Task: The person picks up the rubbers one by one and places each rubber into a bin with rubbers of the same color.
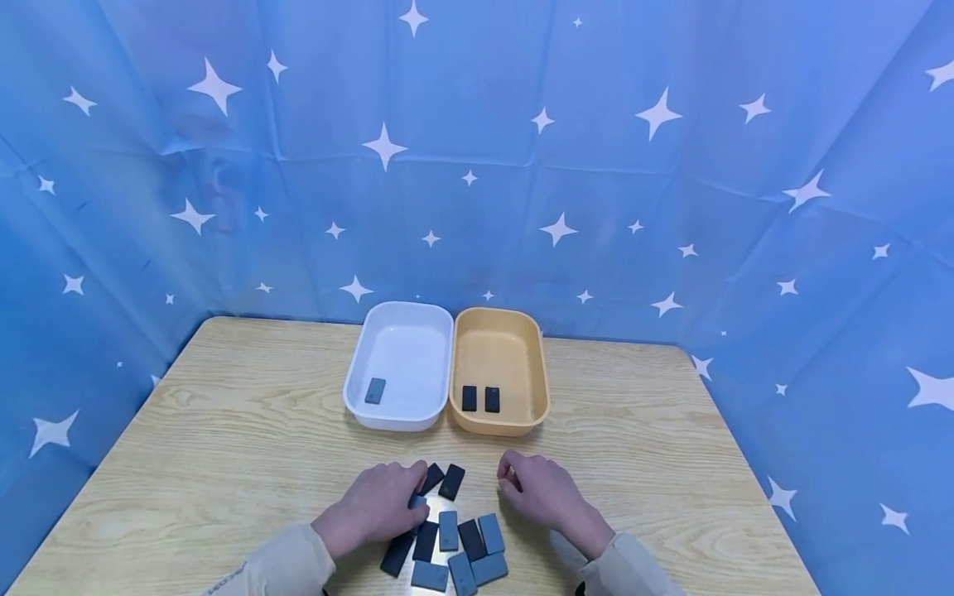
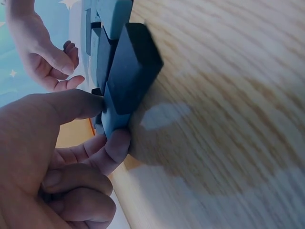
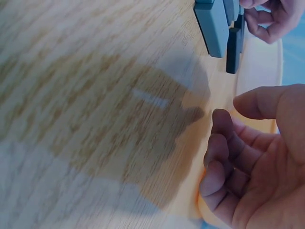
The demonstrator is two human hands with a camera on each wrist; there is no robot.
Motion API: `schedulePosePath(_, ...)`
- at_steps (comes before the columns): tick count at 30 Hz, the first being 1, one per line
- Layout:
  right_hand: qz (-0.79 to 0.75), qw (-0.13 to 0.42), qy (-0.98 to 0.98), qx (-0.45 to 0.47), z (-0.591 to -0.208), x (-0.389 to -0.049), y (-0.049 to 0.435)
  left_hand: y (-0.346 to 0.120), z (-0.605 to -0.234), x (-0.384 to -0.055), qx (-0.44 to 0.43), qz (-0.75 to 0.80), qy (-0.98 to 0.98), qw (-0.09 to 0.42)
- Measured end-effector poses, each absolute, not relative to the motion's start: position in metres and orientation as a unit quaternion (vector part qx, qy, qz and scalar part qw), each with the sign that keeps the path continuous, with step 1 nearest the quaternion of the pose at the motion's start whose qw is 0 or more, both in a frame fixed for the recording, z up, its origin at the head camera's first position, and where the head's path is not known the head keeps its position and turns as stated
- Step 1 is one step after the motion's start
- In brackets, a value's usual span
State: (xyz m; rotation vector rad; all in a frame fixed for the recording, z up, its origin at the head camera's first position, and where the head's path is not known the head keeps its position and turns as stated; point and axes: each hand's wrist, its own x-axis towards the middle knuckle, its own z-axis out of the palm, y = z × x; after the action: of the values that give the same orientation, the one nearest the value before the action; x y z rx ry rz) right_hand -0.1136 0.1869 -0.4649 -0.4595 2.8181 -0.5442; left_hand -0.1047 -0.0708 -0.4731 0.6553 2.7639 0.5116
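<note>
My left hand (image 1: 382,505) pinches a blue-grey rectangular block (image 1: 417,502) between thumb and fingers at the left of a loose group of blocks. In the left wrist view that blue-grey block (image 2: 113,119) shows between the thumb and a fingertip, partly hidden behind a black block (image 2: 136,67). Two black blocks, one of them this tilted black block (image 1: 451,482), lie just past my left fingers. My right hand (image 1: 544,492) hovers right of the group, fingers loosely curled with nothing in them, as the right wrist view of the hand (image 3: 252,162) also shows.
Behind the group stand a white bin (image 1: 402,356) holding one blue-grey block (image 1: 375,391) and a tan-orange bin (image 1: 501,352) holding two black blocks, side by side. More blue-grey and black blocks lie nearer me on the wooden table (image 1: 224,430). A blue star-patterned curtain (image 1: 477,215) hangs behind.
</note>
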Motion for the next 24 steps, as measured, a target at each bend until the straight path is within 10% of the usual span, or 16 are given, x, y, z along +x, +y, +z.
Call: schedulePosePath(24,-0.194,0.120,0.961,-0.159,-0.4665,-0.1126,0.1881,-0.0750,-0.4654,-0.1077,0.234,0.198,0.944,0.119)
